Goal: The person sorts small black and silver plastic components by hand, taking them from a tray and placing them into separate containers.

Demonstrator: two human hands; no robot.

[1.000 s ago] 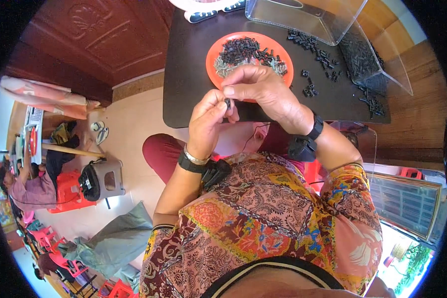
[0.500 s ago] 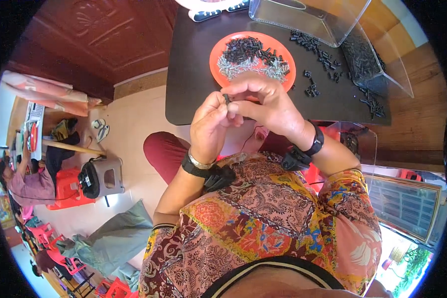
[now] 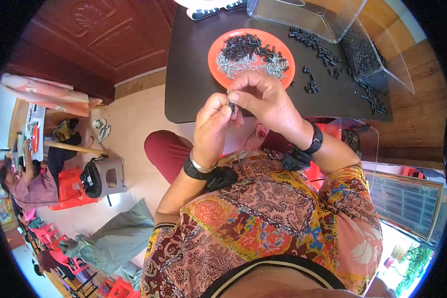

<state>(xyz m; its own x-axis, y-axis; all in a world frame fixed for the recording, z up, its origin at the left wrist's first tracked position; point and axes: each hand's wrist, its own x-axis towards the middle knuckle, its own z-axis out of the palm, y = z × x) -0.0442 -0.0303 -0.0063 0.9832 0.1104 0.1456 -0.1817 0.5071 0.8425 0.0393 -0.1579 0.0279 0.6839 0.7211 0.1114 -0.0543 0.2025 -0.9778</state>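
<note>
Between the fingertips of my left hand (image 3: 211, 124) is a small black plastic piece (image 3: 232, 106), pinched upright. My right hand (image 3: 268, 102) meets it from above, thumb and forefinger closed together at the top of the piece; whether they grip something else there is too small to make out. Both hands are just off the table's near edge. Right behind them stands an orange-red plate (image 3: 215, 69), holding a heap of black plastic pieces (image 3: 243, 45) and a spread of silver screws (image 3: 238, 66).
Loose black pieces (image 3: 324, 54) lie on the dark table (image 3: 191, 74) to the plate's right. A clear plastic bin (image 3: 365, 64) with more black parts stands at the right edge. Another person (image 3: 37, 184) sits at far left near a grey stool (image 3: 115, 176).
The black piece has turned and sits lower in my left fingers. My right thumb and forefinger have shifted up onto its top end.
</note>
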